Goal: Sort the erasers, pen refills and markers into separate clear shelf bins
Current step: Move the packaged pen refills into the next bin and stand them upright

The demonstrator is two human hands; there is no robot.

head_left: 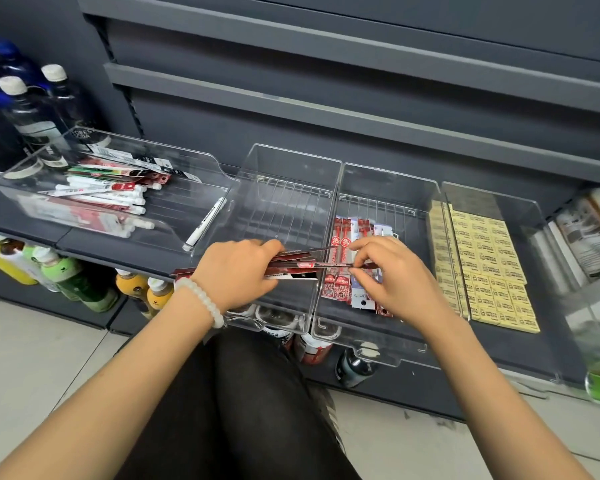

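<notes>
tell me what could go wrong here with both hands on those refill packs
1. The left hand grips a fanned bundle of refill packs over the empty bin; as the right hand pinches one out, others could slip into it.
2. The loose marker leaning at the left bin's open front might roll off the shelf.

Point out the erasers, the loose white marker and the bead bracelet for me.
erasers [487,268]: head view, top of the yellow stack
white marker [207,221]: head view, mid-barrel
bracelet [205,299]: head view, beads on the left wrist
</notes>
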